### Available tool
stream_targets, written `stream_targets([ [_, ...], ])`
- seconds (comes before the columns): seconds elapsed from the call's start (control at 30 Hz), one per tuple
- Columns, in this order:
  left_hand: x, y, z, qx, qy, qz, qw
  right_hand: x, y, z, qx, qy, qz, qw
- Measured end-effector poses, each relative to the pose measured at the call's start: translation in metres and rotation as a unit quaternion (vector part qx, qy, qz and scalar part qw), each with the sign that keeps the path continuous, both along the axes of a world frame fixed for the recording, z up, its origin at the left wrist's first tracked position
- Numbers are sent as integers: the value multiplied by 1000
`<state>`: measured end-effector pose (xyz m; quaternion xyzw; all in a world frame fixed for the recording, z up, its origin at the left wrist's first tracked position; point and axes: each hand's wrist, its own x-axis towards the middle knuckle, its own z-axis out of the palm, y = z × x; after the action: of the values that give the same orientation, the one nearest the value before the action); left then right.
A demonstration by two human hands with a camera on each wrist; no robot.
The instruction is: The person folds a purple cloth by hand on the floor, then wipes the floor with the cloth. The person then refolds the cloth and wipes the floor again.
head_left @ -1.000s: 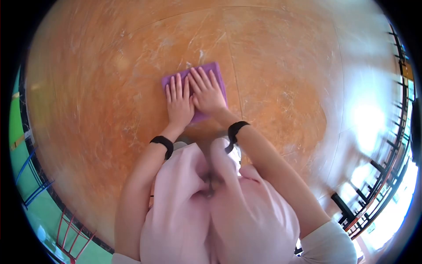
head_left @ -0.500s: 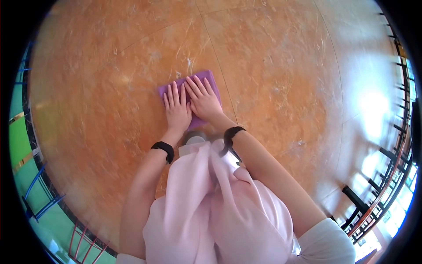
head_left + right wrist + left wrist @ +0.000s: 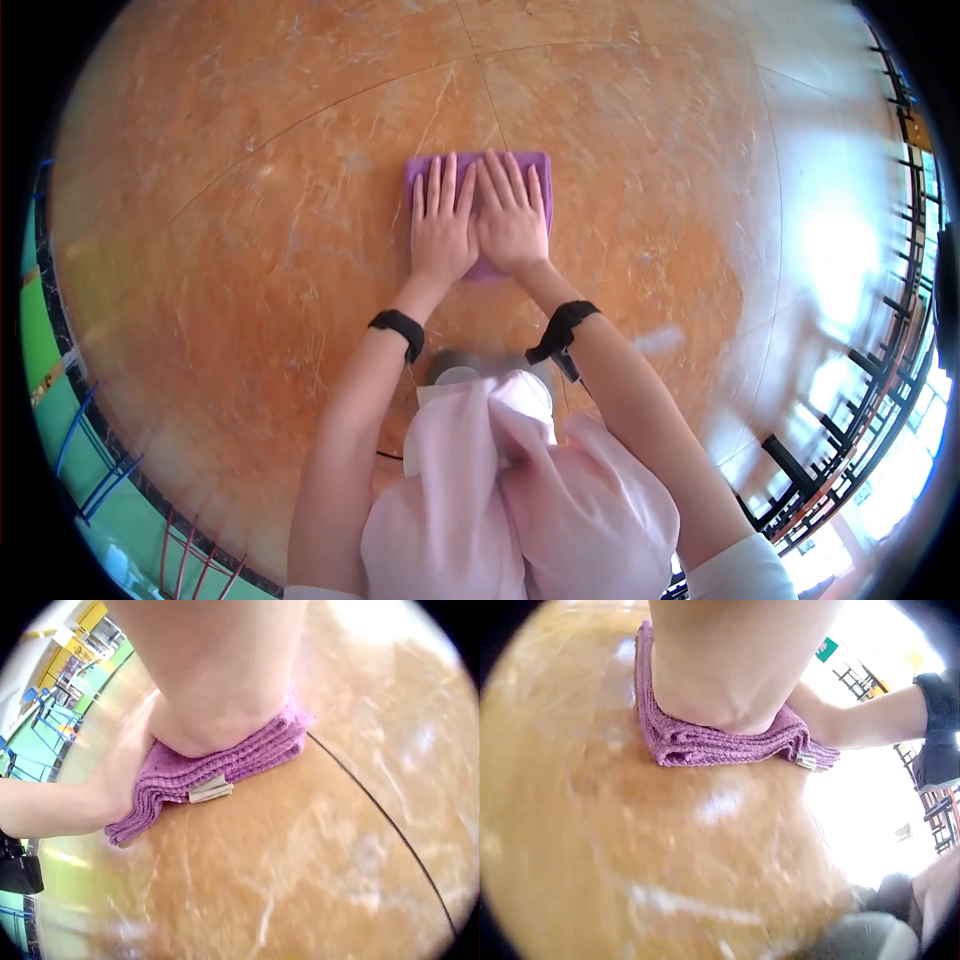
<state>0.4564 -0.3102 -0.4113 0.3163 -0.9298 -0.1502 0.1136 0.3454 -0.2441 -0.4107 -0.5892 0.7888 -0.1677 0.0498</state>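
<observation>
The purple cloth (image 3: 487, 271) is now meeting the floor seam (image 3: 489, 102) instead of lying left of it, as the left hand (image 3: 442, 240) and right hand (image 3: 513, 230), grip spread flat, are probably covering a different patch.

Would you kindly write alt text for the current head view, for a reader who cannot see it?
A person's left hand and right hand lie flat, side by side, on a folded purple cloth on a glossy, marbled orange-brown floor. Each wrist wears a black band, and pale pink clothing fills the lower centre.
</observation>
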Motion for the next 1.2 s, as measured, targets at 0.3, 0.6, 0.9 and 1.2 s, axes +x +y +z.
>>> stream_targets([
  [0.3, -77, -78, -8, -14, 55, -27, 998, -67, -70, -10, -28, 41, -48, 998],
  [0.6, -150, -137, -27, -82, 126, -2, 989, -141, -129, -22, -106, 64, -42, 991],
  [0.9, -158, -144, -26, -102, 129, -11, 986, -146, -136, -23, -109, 80, -59, 989],
  [1.2, -90, -59, -8, -20, 90, -45, 995, -80, -44, -12, -3, 60, -57, 997],
])
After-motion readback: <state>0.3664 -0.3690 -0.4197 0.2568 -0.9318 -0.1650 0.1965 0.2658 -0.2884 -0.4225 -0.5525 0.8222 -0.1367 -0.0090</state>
